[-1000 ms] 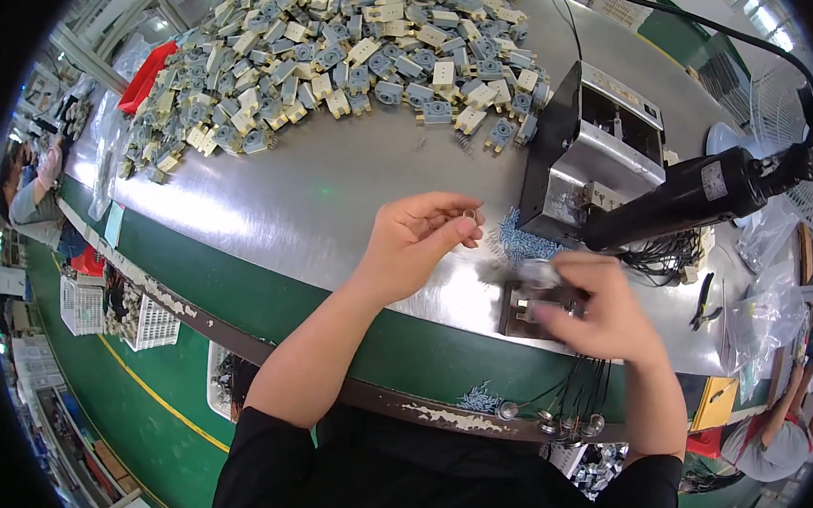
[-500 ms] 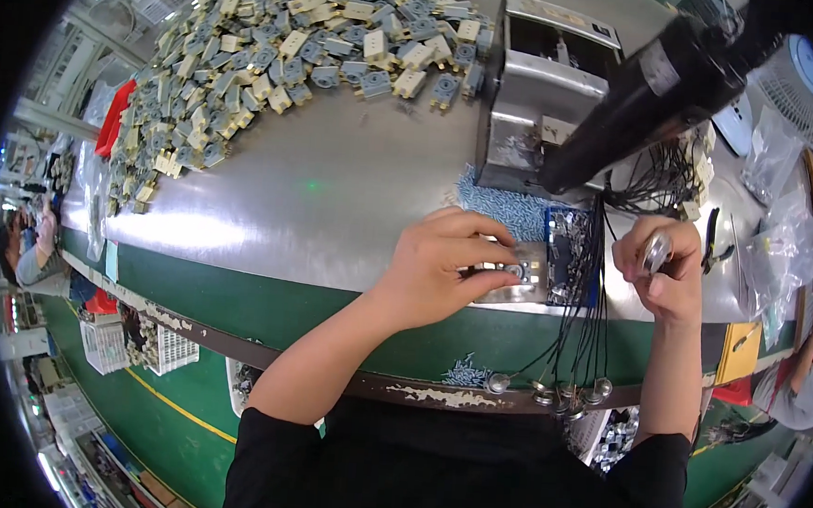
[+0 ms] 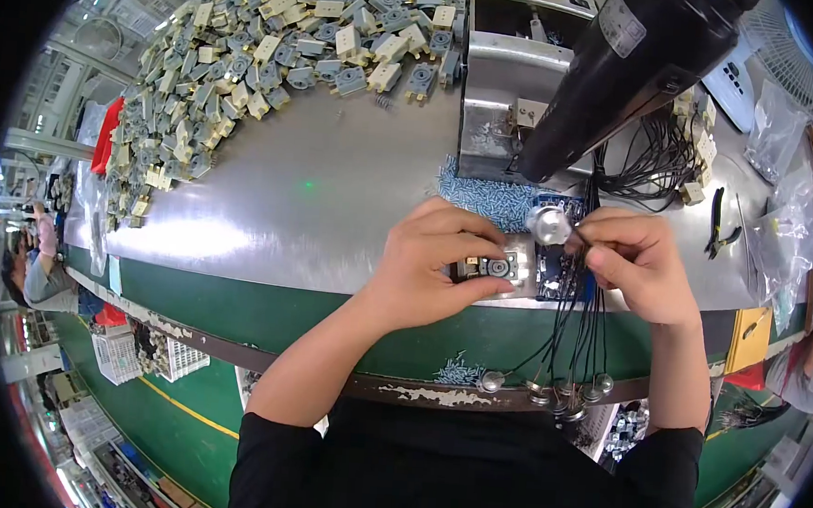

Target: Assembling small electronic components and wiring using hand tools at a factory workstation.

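Note:
My left hand (image 3: 424,264) is closed on a small grey-and-cream switch-like unit (image 3: 496,267), fingers above and thumb below. The unit sits at a flat metal block near the bench's front edge, its dark round centre facing up. Just right of it, my right hand (image 3: 643,264) pinches a round silver metal disc (image 3: 550,224) by a dark part at its side. That disc hovers over a blue tray (image 3: 548,283) of small dark metal parts. Several black wires with round silver ends (image 3: 594,388) hang across the front edge below.
Small blue screws (image 3: 489,200) lie in a pile behind my left hand. A black cylindrical tool (image 3: 613,80) slants down before a metal machine (image 3: 490,101). Many grey-and-cream units (image 3: 250,67) are heaped at far left. Black pliers (image 3: 718,225) and plastic bags (image 3: 789,245) lie right.
My right hand has moved left with the silver disc, bringing it over the tray near my left hand. The left hand keeps its hold on the unit. The view has shifted slightly.

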`<state>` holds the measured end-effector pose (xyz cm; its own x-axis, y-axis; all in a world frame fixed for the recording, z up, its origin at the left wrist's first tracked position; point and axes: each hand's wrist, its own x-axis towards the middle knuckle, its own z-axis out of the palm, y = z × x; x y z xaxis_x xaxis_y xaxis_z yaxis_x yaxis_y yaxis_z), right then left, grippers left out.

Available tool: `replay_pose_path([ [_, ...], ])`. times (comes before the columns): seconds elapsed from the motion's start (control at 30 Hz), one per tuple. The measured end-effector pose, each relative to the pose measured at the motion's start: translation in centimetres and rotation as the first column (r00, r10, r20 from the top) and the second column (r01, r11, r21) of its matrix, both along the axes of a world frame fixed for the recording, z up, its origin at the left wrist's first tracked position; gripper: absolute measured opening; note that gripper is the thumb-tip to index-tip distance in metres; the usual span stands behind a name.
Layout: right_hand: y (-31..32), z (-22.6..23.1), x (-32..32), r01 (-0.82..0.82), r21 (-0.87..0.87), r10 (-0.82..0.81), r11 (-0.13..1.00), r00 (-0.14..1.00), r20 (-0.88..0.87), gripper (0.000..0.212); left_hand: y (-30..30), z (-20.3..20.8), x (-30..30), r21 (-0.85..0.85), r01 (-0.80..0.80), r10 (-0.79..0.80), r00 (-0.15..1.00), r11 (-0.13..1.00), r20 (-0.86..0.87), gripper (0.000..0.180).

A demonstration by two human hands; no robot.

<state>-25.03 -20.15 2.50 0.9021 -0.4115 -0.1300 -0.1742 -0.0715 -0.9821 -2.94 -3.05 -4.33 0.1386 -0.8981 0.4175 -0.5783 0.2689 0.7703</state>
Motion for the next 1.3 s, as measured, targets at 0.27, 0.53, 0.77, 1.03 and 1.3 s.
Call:
replay_pose_path([
  [0.27,1.8,0.3,1.8,0.026,-0.065,-0.032,0.998,0.996,-0.084,0.014,0.2,0.8,-0.7,-0.144,-0.101,0.097,0.995,0.984,-0.034,0.054],
  [0.53,2.1,-0.5,2.1,0.007,-0.133,-0.021,0.991,0.995,-0.1,0.012,0.6,0.0,-1.8,-0.086,-0.067,0.071,0.996,0.994,0.045,0.042],
  [0.77,2.9,-0.7,2.2,0.037,-0.272,-0.096,0.962,0.974,-0.207,0.007,0.9,-1.0,-2.1,-0.057,-0.047,0.05,0.997,0.997,0.053,0.038],
  [1.03,3.2,-1.6,2.2,0.001,-0.442,-0.055,0.897,0.992,-0.109,0.006,0.6,-0.8,-2.2,-0.007,-0.056,0.056,0.998,0.998,-0.01,0.036],
  [1.3,3.7,-1.7,2.3,0.0,-0.516,-0.051,0.857,0.995,-0.084,0.007,0.1,-1.1,-1.3,0.0,0.042,-0.041,0.991,0.999,-0.13,0.035],
])
